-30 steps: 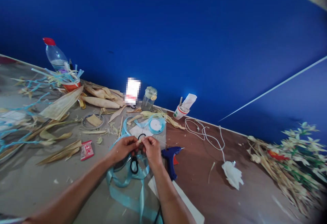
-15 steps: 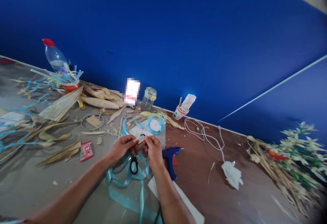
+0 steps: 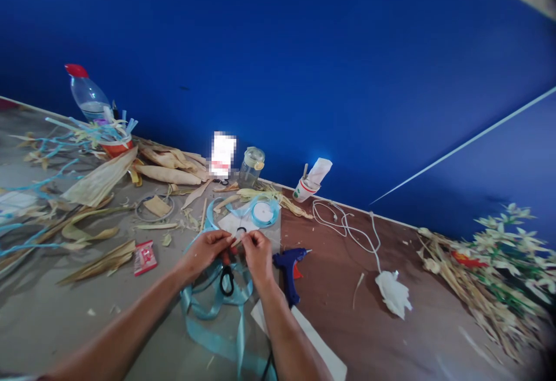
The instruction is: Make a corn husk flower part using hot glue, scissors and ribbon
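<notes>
My left hand and my right hand meet over the table, fingers pinched together on a small tan strip of dried husk between them. Under the hands lie loose light-blue ribbon and scissors with black handles. A blue glue gun lies just right of my right hand. A spool of blue ribbon sits just beyond the hands on white paper.
Dried corn husks and blue strips cover the left of the table. A plastic bottle, a glass jar, a paper cup, a white cord, a white husk flower and a bunch of husk flowers stand around. Blue wall behind.
The hands stay together on the husk strip, fingers shifting slightly. The view has drifted a little, nothing else moved.
</notes>
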`<state>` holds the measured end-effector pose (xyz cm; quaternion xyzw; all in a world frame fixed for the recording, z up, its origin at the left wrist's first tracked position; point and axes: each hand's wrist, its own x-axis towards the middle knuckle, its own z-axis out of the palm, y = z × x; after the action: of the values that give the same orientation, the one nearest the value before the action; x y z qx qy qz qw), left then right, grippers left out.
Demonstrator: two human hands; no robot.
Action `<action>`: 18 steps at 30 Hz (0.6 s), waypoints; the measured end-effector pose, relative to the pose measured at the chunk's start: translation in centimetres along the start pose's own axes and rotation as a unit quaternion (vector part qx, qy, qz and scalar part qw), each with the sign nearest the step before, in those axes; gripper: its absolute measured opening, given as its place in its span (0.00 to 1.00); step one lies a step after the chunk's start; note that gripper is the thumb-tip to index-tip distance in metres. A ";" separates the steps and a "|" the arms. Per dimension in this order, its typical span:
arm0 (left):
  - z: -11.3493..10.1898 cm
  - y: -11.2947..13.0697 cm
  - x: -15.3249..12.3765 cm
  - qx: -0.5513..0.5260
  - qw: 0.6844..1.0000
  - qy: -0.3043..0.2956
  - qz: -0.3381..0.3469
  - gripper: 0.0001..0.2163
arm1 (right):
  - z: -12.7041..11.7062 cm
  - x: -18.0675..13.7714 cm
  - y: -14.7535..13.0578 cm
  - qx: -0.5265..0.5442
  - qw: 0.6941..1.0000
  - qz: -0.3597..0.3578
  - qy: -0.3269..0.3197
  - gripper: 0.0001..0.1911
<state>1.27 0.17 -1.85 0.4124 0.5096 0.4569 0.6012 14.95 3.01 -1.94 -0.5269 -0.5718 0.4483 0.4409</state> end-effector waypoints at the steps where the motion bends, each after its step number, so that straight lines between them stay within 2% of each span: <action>1: 0.0 0.0 0.0 0.002 1.000 -0.007 -0.002 0.16 | 0.0 0.0 -0.1 -0.009 1.000 -0.005 0.002 0.14; 4: 0.1 -0.1 -0.1 0.010 1.000 -0.021 -0.010 0.16 | 0.0 -0.2 -0.2 -0.019 1.000 -0.006 0.005 0.13; 13: 0.2 0.3 -0.1 0.024 1.000 0.011 -0.006 0.15 | 0.2 -0.6 -1.0 0.036 0.998 0.012 -0.052 0.10; 18: 0.3 0.5 -0.2 0.016 1.000 0.014 -0.007 0.14 | 0.2 -0.5 -0.8 0.042 0.997 0.026 -0.062 0.11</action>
<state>1.52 0.12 -1.28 0.4117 0.5278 0.4502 0.5909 14.62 2.43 -1.26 -0.4934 -0.5650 0.5151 0.4147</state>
